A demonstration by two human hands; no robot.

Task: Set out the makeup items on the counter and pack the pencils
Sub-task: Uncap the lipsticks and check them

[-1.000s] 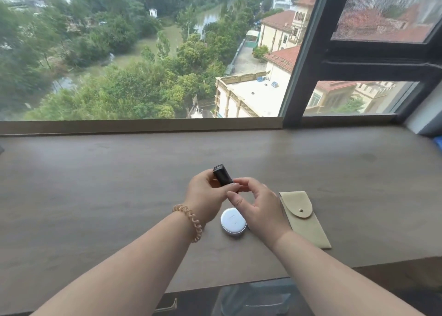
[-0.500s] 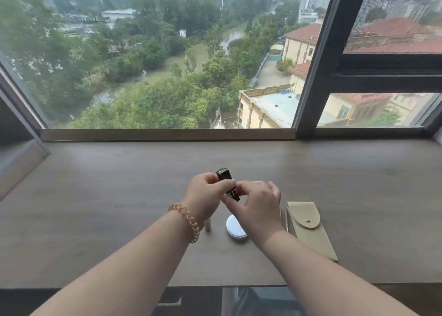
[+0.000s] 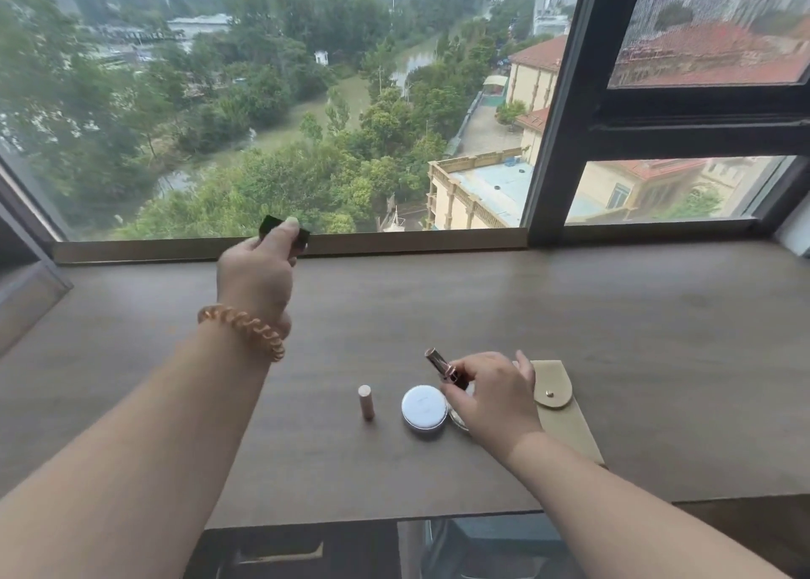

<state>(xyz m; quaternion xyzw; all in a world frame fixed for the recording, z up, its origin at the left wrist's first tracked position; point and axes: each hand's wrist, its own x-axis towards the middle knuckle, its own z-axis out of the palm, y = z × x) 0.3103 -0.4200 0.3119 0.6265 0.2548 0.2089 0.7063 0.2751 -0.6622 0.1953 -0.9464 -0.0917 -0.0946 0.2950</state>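
My left hand [image 3: 258,271] is raised toward the window and grips a black lipstick cap [image 3: 268,226]. My right hand [image 3: 491,396] hovers low over the counter [image 3: 613,337] and pinches the rose-gold lipstick body [image 3: 440,364], which tilts up to the left. A small pink tube [image 3: 365,402] stands upright on the counter. Beside it lies a round white compact [image 3: 423,407]. A beige snap pouch [image 3: 559,403] lies flat to the right, partly behind my right hand. A clear item under my right palm is mostly hidden.
A wide window with a dark frame [image 3: 556,109] runs along the back edge of the counter. The window sill ledge [image 3: 394,241] lies just beyond my left hand. A side wall panel [image 3: 26,289] stands at the far left.
The two hands have separated: the black cap came off the lipstick. My left hand carried the cap up toward the window, and my right hand lowered the body toward the compact.
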